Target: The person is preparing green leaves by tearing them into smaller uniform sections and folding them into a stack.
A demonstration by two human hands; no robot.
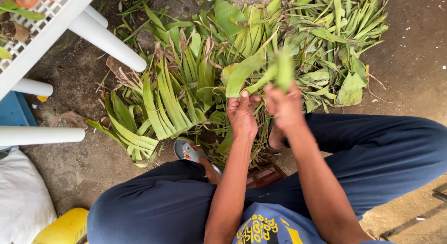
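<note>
— Left hand point(242, 114) first: we see it closed around the base of a long green leaf point(242, 72), thumb pointing up along it, and the leaf bends away to the upper left above the pile.

— And our right hand point(285, 106)?

— It is blurred, so we cannot tell exactly how the fingers sit. We judge it is clenched on a narrow strip point(282, 70) of the same green material, which stands up just above the knuckles. Both hands are close together, almost touching, over the gap between our knees.

— Where is everything else?

— Under the hands lies a big heap of cut leaves point(186, 85) on the dirt ground point(409, 62), spreading from the left to the upper right. Our left foot in a grey sandal point(191, 153) rests at the near edge of the heap. White chair legs point(107, 39) stand to the upper left, a white sack point(21, 192) and something yellow point(63, 227) are at the lower left.

— Which step is in hand, do we think?

— It looks like we are pulling the leaf apart lengthwise, one hand holding, the other tearing a strip away. This is our judgement only, because the motion blurs the detail.

— What does the next move call for?

— A firm hold by the left hand near the base, and a steady pull by the right along the grain, so the strip does not break short.
</note>
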